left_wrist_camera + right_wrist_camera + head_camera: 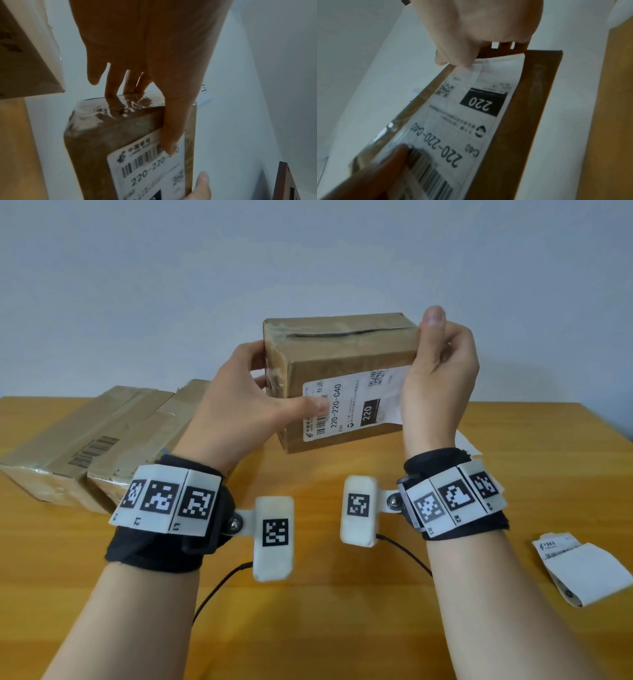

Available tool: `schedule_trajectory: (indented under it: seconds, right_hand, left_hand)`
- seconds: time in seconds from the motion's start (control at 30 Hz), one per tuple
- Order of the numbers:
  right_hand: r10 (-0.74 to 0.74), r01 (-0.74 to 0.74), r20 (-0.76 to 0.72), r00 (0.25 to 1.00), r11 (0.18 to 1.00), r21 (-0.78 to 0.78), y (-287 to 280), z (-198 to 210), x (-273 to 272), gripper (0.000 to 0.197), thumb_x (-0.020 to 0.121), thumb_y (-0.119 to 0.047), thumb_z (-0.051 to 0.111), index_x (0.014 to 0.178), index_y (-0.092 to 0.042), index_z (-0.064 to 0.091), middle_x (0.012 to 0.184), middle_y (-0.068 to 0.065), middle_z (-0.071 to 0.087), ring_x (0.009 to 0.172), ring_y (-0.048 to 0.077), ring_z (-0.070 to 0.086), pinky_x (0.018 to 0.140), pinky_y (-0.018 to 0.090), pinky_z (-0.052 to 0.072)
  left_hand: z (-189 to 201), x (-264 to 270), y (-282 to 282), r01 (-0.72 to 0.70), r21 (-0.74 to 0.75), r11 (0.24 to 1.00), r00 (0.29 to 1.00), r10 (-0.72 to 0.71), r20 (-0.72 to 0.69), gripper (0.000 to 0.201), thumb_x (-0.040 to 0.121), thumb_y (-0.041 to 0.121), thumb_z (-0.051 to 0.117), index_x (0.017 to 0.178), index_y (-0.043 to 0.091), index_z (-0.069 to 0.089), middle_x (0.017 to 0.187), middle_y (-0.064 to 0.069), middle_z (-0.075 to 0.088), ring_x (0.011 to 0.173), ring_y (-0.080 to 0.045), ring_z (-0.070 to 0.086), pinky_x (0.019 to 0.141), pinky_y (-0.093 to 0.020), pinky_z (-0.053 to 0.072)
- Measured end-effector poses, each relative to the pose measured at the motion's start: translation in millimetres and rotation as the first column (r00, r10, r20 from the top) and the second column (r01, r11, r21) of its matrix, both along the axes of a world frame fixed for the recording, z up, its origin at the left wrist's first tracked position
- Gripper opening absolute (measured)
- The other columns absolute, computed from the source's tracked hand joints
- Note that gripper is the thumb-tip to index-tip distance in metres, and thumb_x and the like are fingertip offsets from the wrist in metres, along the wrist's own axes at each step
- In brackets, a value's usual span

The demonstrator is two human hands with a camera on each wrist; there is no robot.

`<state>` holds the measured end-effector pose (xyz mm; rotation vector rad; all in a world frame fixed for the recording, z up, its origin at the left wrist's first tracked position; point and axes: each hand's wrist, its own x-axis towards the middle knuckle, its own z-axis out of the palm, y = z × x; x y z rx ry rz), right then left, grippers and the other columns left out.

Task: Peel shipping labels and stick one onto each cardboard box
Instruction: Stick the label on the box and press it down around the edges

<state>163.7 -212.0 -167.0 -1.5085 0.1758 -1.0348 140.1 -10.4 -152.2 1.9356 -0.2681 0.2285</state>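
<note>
You have three cardboard boxes here: one box [342,364] raised in your two hands, the left hand [239,405] and the right hand [442,378], and two boxes [102,440] lying side by side on the surface [342,628]. One shipping label [352,409] sits on the raised box (its right end looks lifted). One folded label strip [582,573] lies at right.

hands [342,392] raised, left thumb pressing, right gripping

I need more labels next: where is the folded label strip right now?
In the head view, the folded label strip lies on the wooden table at the far right, just right of the right forearm and nearer than the raised box.
</note>
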Motion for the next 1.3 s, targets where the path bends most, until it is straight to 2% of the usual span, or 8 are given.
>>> schedule_trajectory:
  seconds: [0.13,0.23,0.37,0.73,0.93,1.0,1.17,1.3]
  right_hand:
    - [0.002,-0.003,-0.013,1.000,0.997,-0.081,6,9,-3,0.045,0.103,-0.052,0.047,0.113,-0.011,0.064,0.098,-0.016,0.068,0.087,-0.011,0.060,0.074,0.011,0.045]
    - [0.013,-0.034,-0.096,0.995,0.975,-0.219,12,11,-6,0.050,0.095,-0.063,0.050,0.123,-0.022,0.060,0.118,-0.011,0.066,0.111,0.014,0.060,0.093,0.034,0.051]
    - [-0.080,-0.027,-0.227,0.971,0.902,-0.431,21,12,-8,0.055,0.093,-0.070,0.049,0.132,-0.031,0.055,0.136,-0.005,0.050,0.123,0.020,0.044,0.099,0.039,0.033]
    - [-0.246,0.185,-0.086,0.965,0.879,-0.440,18,8,-7,0.071,0.082,-0.083,0.041,0.113,-0.022,0.060,0.121,-0.002,0.049,0.106,0.016,0.041,0.088,0.035,0.031]
    - [-0.175,0.181,0.049,0.983,0.935,-0.305,3,1,-2,0.060,0.090,-0.069,0.052,0.108,-0.012,0.062,0.108,-0.004,0.056,0.100,0.022,0.055,0.085,0.032,0.045]
    - [-0.152,0.164,0.069,0.986,0.959,-0.230,-2,-1,0,0.056,0.092,-0.063,0.055,0.109,-0.010,0.060,0.106,-0.005,0.057,0.098,0.021,0.058,0.090,0.042,0.051]
    - [-0.096,0.085,-0.070,0.993,0.986,-0.144,-11,0,3,0.050,0.096,-0.067,0.049,0.110,-0.020,0.057,0.093,-0.004,0.064,0.085,0.016,0.064,0.075,0.035,0.054]
    - [-0.003,-0.020,-0.258,0.966,0.996,-0.088,-15,1,2,0.048,0.105,-0.060,0.038,0.068,-0.031,0.040,0.061,-0.013,0.044,0.059,0.007,0.045,0.065,0.030,0.038]
  left_hand:
    - [-4,-1,-4,-0.077,-0.061,0.995,0.997,0.076,-0.018,0.092,0.074,0.057,0.088,0.152,0.036,0.044,0.128,0.015,0.066,0.108,-0.002,0.071,0.089,-0.028,0.061]
    - [-3,-1,-7,-0.138,-0.099,0.985,0.990,0.136,-0.028,0.087,0.078,0.059,0.085,0.151,0.034,0.045,0.127,0.015,0.064,0.112,-0.002,0.069,0.099,-0.036,0.059]
    - [-5,1,-9,-0.166,-0.121,0.979,0.986,0.163,-0.033,0.085,0.073,0.060,0.089,0.142,0.029,0.052,0.127,0.017,0.065,0.117,-0.002,0.067,0.103,-0.038,0.057]
    - [-10,5,-19,-0.103,-0.188,0.977,0.992,0.088,-0.089,0.099,0.050,0.068,0.094,0.132,0.023,0.060,0.120,0.009,0.075,0.108,-0.014,0.076,0.093,-0.046,0.062]
    - [-6,1,-14,-0.121,-0.141,0.983,0.992,0.115,-0.049,0.089,0.056,0.064,0.093,0.130,0.027,0.061,0.122,0.015,0.072,0.113,-0.004,0.071,0.099,-0.042,0.060]
    - [-3,-1,-14,-0.128,-0.113,0.985,0.992,0.124,-0.038,0.082,0.061,0.059,0.094,0.129,0.028,0.061,0.121,0.016,0.071,0.114,0.001,0.068,0.100,-0.038,0.058]
    - [-2,-3,-14,-0.131,-0.049,0.990,0.991,0.131,-0.003,0.077,0.069,0.052,0.095,0.133,0.027,0.060,0.124,0.018,0.068,0.117,0.005,0.063,0.103,-0.027,0.052]
    - [-3,-3,-14,-0.138,-0.026,0.990,0.990,0.139,0.028,0.085,0.065,0.056,0.094,0.135,0.025,0.058,0.128,0.016,0.067,0.121,0.001,0.062,0.104,-0.027,0.051]
